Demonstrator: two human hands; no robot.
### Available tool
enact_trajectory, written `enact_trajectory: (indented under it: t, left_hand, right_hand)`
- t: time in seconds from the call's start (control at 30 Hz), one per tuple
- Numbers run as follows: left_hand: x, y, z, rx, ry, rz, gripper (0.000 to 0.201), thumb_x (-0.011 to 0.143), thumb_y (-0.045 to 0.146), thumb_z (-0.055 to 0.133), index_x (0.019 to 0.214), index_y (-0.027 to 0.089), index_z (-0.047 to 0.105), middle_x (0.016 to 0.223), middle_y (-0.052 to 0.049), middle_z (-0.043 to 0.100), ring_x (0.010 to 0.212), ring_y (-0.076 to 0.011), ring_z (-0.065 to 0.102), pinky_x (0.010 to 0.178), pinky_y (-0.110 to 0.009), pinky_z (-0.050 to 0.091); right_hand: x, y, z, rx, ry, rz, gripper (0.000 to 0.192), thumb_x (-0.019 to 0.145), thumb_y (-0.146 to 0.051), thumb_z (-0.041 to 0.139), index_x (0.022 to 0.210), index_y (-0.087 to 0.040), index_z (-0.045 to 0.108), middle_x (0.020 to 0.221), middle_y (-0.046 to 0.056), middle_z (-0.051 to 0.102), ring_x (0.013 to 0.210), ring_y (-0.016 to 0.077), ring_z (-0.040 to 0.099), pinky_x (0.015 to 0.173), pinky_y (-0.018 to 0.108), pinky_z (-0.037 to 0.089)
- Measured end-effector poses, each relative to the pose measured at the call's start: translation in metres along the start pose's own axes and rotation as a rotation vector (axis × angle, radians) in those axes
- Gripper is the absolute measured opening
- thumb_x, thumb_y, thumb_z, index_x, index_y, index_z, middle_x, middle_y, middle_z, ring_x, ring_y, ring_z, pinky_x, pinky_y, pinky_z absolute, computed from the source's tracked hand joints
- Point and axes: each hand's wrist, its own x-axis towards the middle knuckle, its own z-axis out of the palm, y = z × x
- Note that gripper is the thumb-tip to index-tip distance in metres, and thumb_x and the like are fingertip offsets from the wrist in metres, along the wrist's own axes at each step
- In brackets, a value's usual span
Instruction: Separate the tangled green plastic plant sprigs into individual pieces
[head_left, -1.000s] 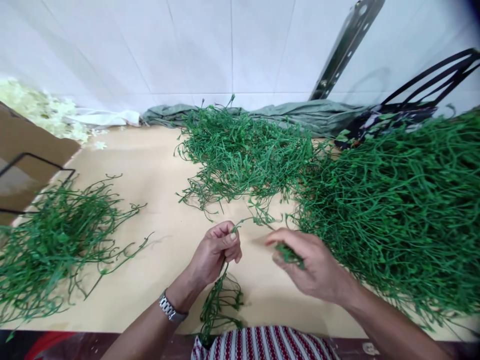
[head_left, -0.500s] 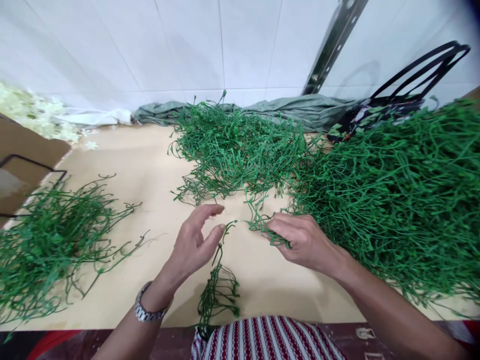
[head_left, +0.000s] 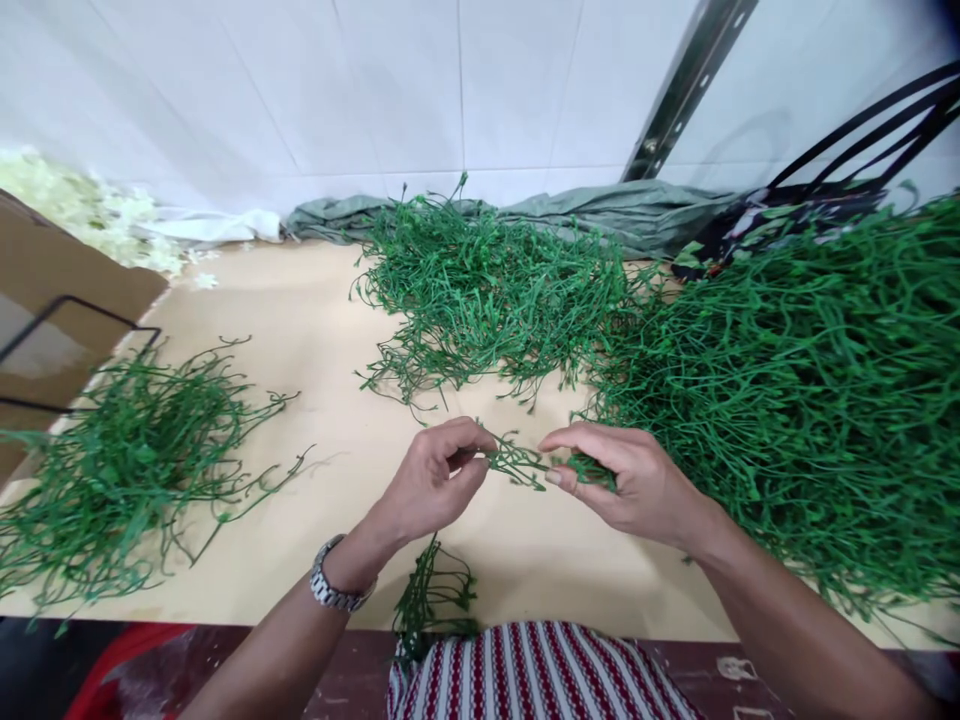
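A small sprig of green artificial stems (head_left: 517, 462) stretches between my two hands above the table. Its left end is pinched by the thumb and fingers of my left hand (head_left: 435, 480), which wears a metal watch. At the other end, my right hand (head_left: 637, 480) curls around the sprig, with green bits showing inside its fingers. Below my left wrist, a darker bunch of stems (head_left: 433, 590) hangs over the table's front edge by my striped clothing. A loose pile of green stems (head_left: 487, 290) lies just beyond my hands.
A large heap of green stems (head_left: 795, 400) covers the right side. Another pile (head_left: 150, 450) lies at left, beside a cardboard box (head_left: 67, 270) with black wire. Pale flowers (head_left: 90, 205), green cloth (head_left: 615, 215) and a black-handled bag (head_left: 750, 235) line the wall.
My left hand has moved right and closed from a spread position onto the sprig's left end. The sprig now lies stretched between both hands; the view has shifted slightly.
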Motion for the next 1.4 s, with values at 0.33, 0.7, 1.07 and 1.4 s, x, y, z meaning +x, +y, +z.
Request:
enact_trajectory:
  t: [0.33, 0.7, 1.07, 1.4]
  left_hand:
    - [0.001, 0.001, -0.005, -0.274, -0.121, -0.108, 0.016, 0.068, 0.018, 0.048, 0.073, 0.011, 0.061, 0.064, 0.0, 0.044, 0.055, -0.0091, 0.038, 0.05, -0.023, 0.028]
    - [0.004, -0.004, 0.016, -0.548, -0.065, -0.17, 0.021, 0.07, 0.031, 0.063, 0.072, 0.011, 0.062, 0.061, 0.001, 0.046, 0.054, -0.0078, 0.036, 0.05, -0.021, 0.028]
    - [0.008, 0.002, 0.012, -0.342, -0.062, -0.071, 0.016, 0.074, 0.023, 0.06, 0.066, 0.011, 0.064, 0.057, 0.0, 0.05, 0.054, -0.0086, 0.042, 0.052, -0.022, 0.034]
    - [0.0, 0.012, 0.009, 0.04, -0.111, 0.004, 0.018, 0.077, 0.013, 0.047, 0.069, 0.012, 0.063, 0.053, 0.0, 0.053, 0.048, -0.0079, 0.042, 0.047, -0.02, 0.032]
  right_hand:
    - [0.004, -0.001, -0.004, 0.182, 0.053, 0.003, 0.02, 0.083, -0.022, 0.052, 0.102, -0.017, 0.056, 0.084, 0.004, 0.061, 0.069, 0.0112, 0.056, 0.062, 0.023, 0.042]
    - [0.015, 0.012, 0.015, 0.235, 0.007, -0.041, 0.018, 0.082, -0.024, 0.055, 0.096, -0.015, 0.061, 0.072, 0.003, 0.053, 0.066, 0.0126, 0.05, 0.058, 0.025, 0.039]
    - [0.015, 0.004, 0.014, 0.234, -0.026, -0.047, 0.005, 0.082, -0.021, 0.052, 0.082, -0.016, 0.051, 0.073, 0.002, 0.053, 0.065, 0.0115, 0.048, 0.059, 0.023, 0.039]
    - [0.011, 0.003, 0.009, 0.025, -0.167, -0.126, 0.019, 0.075, -0.007, 0.047, 0.09, -0.014, 0.055, 0.07, 0.002, 0.051, 0.062, 0.0116, 0.045, 0.055, 0.024, 0.032]
